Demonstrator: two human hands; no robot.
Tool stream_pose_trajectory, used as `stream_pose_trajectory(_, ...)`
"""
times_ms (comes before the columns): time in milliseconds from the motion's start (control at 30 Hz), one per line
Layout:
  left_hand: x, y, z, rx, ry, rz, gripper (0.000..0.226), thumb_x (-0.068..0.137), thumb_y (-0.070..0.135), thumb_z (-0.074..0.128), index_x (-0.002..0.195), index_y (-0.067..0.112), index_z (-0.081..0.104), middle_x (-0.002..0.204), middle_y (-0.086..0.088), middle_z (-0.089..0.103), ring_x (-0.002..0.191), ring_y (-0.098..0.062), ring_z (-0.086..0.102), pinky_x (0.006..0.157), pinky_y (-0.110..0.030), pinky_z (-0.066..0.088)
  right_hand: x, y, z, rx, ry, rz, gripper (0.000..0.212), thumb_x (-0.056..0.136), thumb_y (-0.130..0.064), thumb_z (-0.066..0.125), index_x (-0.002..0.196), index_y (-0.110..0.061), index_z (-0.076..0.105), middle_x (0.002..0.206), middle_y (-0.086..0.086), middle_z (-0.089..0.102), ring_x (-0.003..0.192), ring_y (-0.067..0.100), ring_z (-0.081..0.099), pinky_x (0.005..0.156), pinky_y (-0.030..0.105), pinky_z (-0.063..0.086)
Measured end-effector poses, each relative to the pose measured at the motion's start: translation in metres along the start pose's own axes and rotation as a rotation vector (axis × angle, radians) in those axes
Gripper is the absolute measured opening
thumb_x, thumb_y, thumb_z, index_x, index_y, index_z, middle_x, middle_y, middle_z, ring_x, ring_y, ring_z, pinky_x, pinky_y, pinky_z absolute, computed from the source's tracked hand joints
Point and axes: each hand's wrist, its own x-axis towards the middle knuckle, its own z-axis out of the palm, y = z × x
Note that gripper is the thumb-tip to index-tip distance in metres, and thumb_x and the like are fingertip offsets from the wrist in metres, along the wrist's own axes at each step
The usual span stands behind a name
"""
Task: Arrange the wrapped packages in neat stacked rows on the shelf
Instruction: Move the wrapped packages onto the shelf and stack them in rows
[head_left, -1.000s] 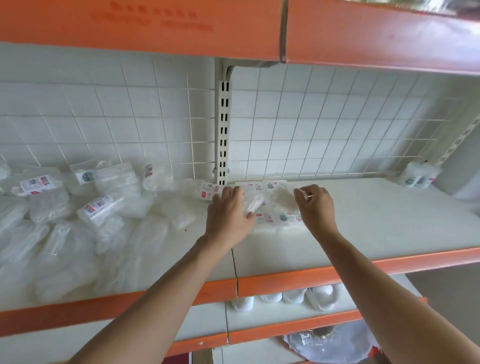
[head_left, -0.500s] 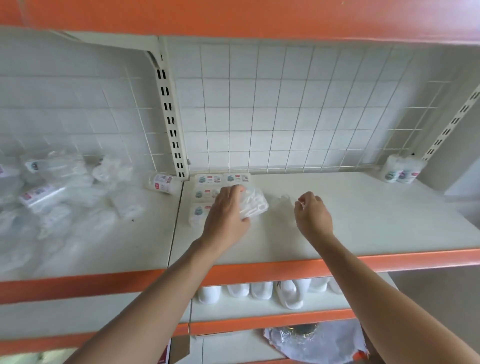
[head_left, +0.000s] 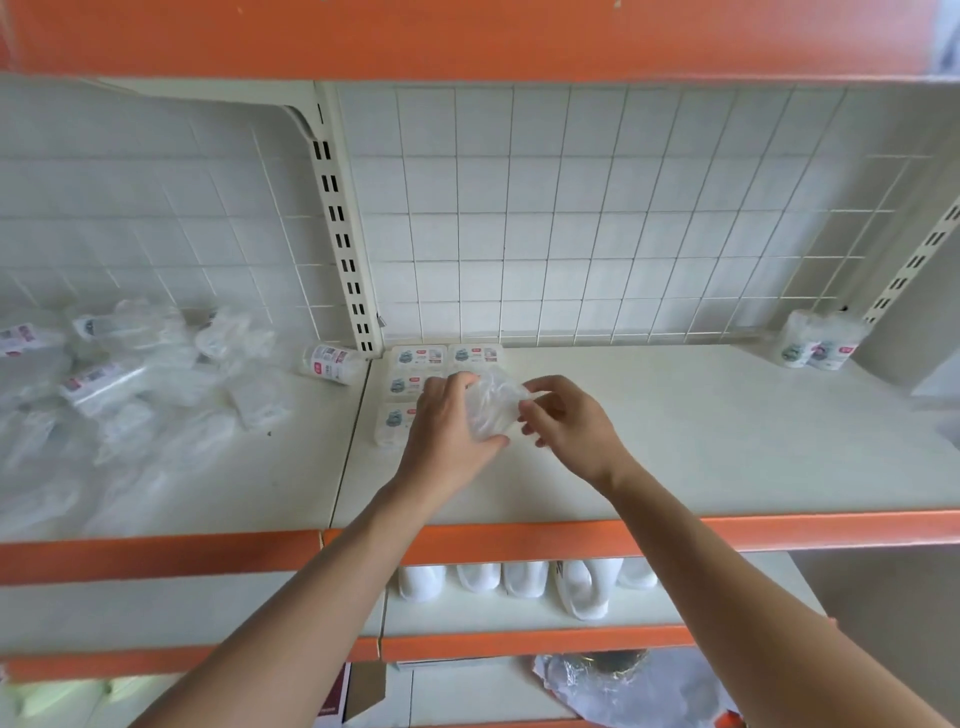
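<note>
I've got a white shelf (head_left: 727, 441) w/ orange front rail (head_left: 805, 530), wire-grid back panel (head_left: 623, 234), slotted upright (head_left: 345, 249), grey floor (head_left: 893, 597) btm right.

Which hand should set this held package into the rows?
Left. The left hand wraps most of the clear package and sits right by the laid rows; the right hand only pinches its far edge.

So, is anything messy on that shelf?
Yes. On the left section the wrapped packages lie in a jumbled heap, unlike the neat rows by the post. One stray package lies askew beside that post. The left hand and right hand hold another package.
</note>
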Motion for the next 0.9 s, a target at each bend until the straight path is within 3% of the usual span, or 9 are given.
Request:
stream_pose_trajectory(133, 0.006, -0.006, -0.015, 0.02, -0.099, -0.015, 0.085, 0.073, 0.023, 0.078, 0.145, 0.022, 0.032, 0.127, -0.006, 0.047, 0.12, -0.025, 0.04, 0.096, -0.029, 0.035, 0.002, -0.014, 0.004, 0.221, -0.023, -0.004, 0.011, 0.097, -0.014, 0.053, 0.097, -0.015, 0.064, 0.085, -0.004, 0.069, 0.08, 0.012, 0.067, 0.072, 0.031, 0.053)
stream_pose_trajectory(200, 0.008, -0.008, -0.025, -0.032, -0.154, -0.014, 0.089, 0.075, 0.017, 0.074, 0.148, 0.031, 0.024, 0.13, -0.003, 0.046, 0.118, -0.023, 0.045, 0.097, -0.032, 0.04, 0.003, -0.02, 0.009, 0.243, -0.096, -0.014, 0.013, 0.097, -0.011, 0.053, 0.098, -0.014, 0.065, 0.088, -0.002, 0.069, 0.084, 0.014, 0.067, 0.074, 0.03, 0.053)
stream_pose_trajectory(300, 0.008, -0.011, -0.036, -0.149, -0.162, -0.029, 0.08, 0.074, 0.014, 0.073, 0.139, 0.034, 0.032, 0.129, 0.0, 0.048, 0.106, -0.019, 0.056, 0.09, -0.036, 0.05, 0.006, -0.025, 0.023, 0.135, -0.116, -0.069, 0.016, 0.095, -0.007, 0.055, 0.1, -0.017, 0.066, 0.094, -0.003, 0.07, 0.086, 0.011, 0.067, 0.078, 0.024, 0.054)
stream_pose_trajectory(400, 0.009, -0.018, -0.044, -0.249, -0.14, -0.079, 0.068, 0.07, 0.01, 0.076, 0.123, 0.029, 0.037, 0.114, 0.002, 0.055, 0.095, -0.021, 0.058, 0.075, -0.032, 0.051, 0.01, -0.023, 0.032, -0.037, -0.032, -0.08, 0.014, 0.094, -0.016, 0.059, 0.1, -0.028, 0.064, 0.102, -0.008, 0.067, 0.084, -0.001, 0.062, 0.073, 0.015, 0.049)
stream_pose_trajectory(467, 0.008, -0.024, -0.049, -0.336, -0.14, -0.092, 0.069, 0.067, 0.005, 0.079, 0.115, 0.029, 0.036, 0.107, 0.001, 0.055, 0.094, -0.022, 0.058, 0.07, -0.029, 0.049, 0.014, -0.022, 0.037, -0.073, -0.026, -0.022, 0.013, 0.093, -0.023, 0.06, 0.104, -0.03, 0.062, 0.106, -0.007, 0.065, 0.088, 0.002, 0.063, 0.075, 0.019, 0.052)
stream_pose_trajectory(567, 0.005, -0.031, -0.055, -0.419, -0.151, -0.075, 0.074, 0.065, -0.002, 0.082, 0.115, 0.025, 0.035, 0.107, 0.003, 0.054, 0.095, -0.016, 0.058, 0.073, -0.024, 0.049, 0.015, -0.023, 0.047, -0.012, -0.067, 0.086, 0.018, 0.094, -0.025, 0.06, 0.112, -0.023, 0.06, 0.107, 0.003, 0.067, 0.093, 0.019, 0.067, 0.08, 0.036, 0.058)
stream_pose_trajectory(700, 0.003, -0.035, -0.059, -0.476, -0.151, -0.068, 0.076, 0.065, 0.0, 0.085, 0.121, 0.019, 0.036, 0.103, 0.018, 0.048, 0.093, 0.005, 0.053, 0.073, -0.011, 0.049, 0.013, -0.027, 0.053, 0.195, -0.15, 0.162, 0.024, 0.097, -0.022, 0.057, 0.12, -0.014, 0.055, 0.101, 0.018, 0.07, 0.087, 0.029, 0.071, 0.079, 0.039, 0.059)
stream_pose_trajectory(800, 0.003, -0.04, -0.061, -0.456, -0.153, -0.057, 0.076, 0.065, 0.004, 0.087, 0.119, 0.021, 0.037, 0.104, 0.015, 0.049, 0.094, -0.002, 0.055, 0.077, -0.017, 0.051, 0.013, -0.028, 0.054, 0.227, -0.148, 0.164, 0.025, 0.096, -0.02, 0.058, 0.12, -0.012, 0.055, 0.099, 0.019, 0.07, 0.084, 0.029, 0.071, 0.08, 0.041, 0.059)
stream_pose_trajectory(900, 0.001, -0.043, -0.068, -0.431, -0.207, -0.096, 0.07, 0.066, 0.015, 0.088, 0.121, 0.021, 0.044, 0.11, 0.012, 0.053, 0.095, -0.001, 0.055, 0.075, -0.012, 0.048, 0.016, -0.027, 0.056, 0.221, -0.072, 0.152, 0.017, 0.094, -0.018, 0.062, 0.111, -0.013, 0.061, 0.099, 0.018, 0.069, 0.081, 0.022, 0.069, 0.076, 0.036, 0.06)
